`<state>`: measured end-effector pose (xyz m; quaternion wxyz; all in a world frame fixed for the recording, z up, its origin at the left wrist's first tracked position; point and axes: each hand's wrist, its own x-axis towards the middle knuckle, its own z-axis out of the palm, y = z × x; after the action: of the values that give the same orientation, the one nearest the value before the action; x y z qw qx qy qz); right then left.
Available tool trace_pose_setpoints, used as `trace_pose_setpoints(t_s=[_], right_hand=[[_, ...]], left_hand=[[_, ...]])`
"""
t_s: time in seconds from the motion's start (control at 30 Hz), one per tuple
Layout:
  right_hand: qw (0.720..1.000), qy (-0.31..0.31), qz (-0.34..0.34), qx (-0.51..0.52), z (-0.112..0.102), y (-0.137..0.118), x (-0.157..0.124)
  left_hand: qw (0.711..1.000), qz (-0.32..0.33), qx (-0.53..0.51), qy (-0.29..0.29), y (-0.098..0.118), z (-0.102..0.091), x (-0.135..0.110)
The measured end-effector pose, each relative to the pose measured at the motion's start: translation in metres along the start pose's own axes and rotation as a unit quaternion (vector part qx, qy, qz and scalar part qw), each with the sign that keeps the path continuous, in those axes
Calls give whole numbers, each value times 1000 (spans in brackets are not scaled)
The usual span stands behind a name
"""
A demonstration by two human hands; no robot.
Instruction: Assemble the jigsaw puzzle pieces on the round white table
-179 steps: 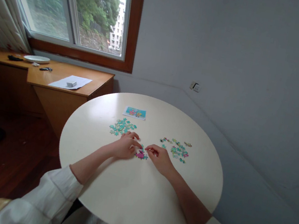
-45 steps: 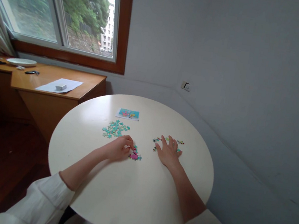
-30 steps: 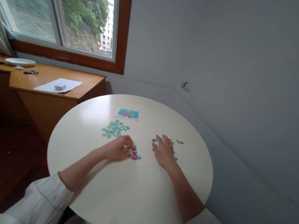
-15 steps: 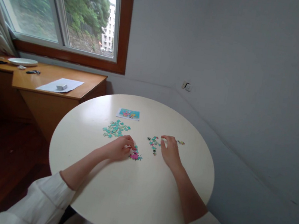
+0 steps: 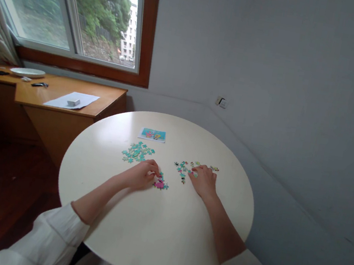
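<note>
A person's curled left hand point(image 5: 142, 174) meets a pink puzzle cluster point(image 5: 159, 185) on a white table point(image 5: 161, 233), seemingly steadying it, as the right hand point(image 5: 204, 182) bends over loose pieces point(image 5: 182, 168), either grip unclear.

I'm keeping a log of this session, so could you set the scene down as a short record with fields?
Surface: round white table
Left hand: at the pink puzzle section
Right hand: over the mixed pieces; whether it holds one is unclear
Pile: teal pieces, beyond the left hand
Reference: picture card, flat, beyond the pile
Desk: white plate; paper with small box on it
</note>
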<state>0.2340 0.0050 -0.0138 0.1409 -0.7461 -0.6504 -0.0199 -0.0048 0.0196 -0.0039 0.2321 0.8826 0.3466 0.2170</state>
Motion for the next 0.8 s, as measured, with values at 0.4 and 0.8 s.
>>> trace_pose_setpoints(t_s=[0.4,0.8], right_hand=[[1000,-11,21,1,0,1,2],[1000,-3,7,2,1,1,2]], left_hand=[[1000,8,-9,12,-3,1,0],[1000,-14,-2,23,-3,1,0]])
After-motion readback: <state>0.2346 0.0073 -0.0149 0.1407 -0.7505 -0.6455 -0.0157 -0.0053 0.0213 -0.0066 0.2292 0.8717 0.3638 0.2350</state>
